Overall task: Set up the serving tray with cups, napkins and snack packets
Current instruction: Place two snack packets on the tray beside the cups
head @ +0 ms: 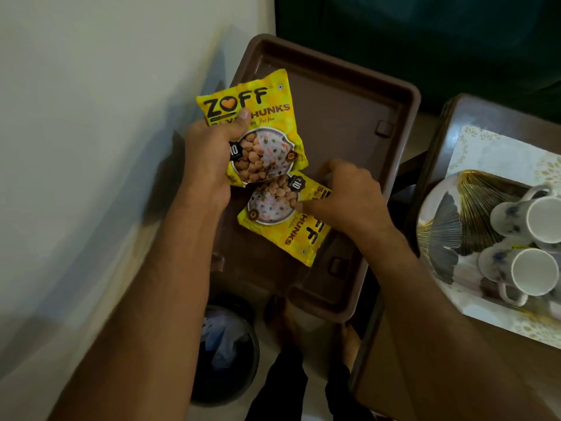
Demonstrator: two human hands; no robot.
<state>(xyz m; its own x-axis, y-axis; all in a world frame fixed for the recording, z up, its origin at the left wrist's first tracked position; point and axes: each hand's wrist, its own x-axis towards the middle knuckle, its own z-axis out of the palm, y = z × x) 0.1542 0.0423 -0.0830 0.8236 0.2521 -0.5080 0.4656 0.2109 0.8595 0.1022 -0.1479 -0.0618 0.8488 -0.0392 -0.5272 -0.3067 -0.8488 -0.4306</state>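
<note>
A brown plastic serving tray (358,117) lies below me, next to a pale wall. My left hand (209,156) grips a yellow snack packet (267,129) by its left edge and holds it over the tray's left side, thumb on its front. A second yellow snack packet (282,220) lies upside down on the tray floor, and my right hand (349,196) rests on its right part with fingers pressed onto it. Two white cups (528,247) lie on their sides on a patterned plate (449,220) at the right.
The plate sits on a white patterned mat (498,150) on a brown side table (440,360) at the right. A dark round bin (224,350) stands on the floor below the tray. My feet (291,323) show under the tray's near edge.
</note>
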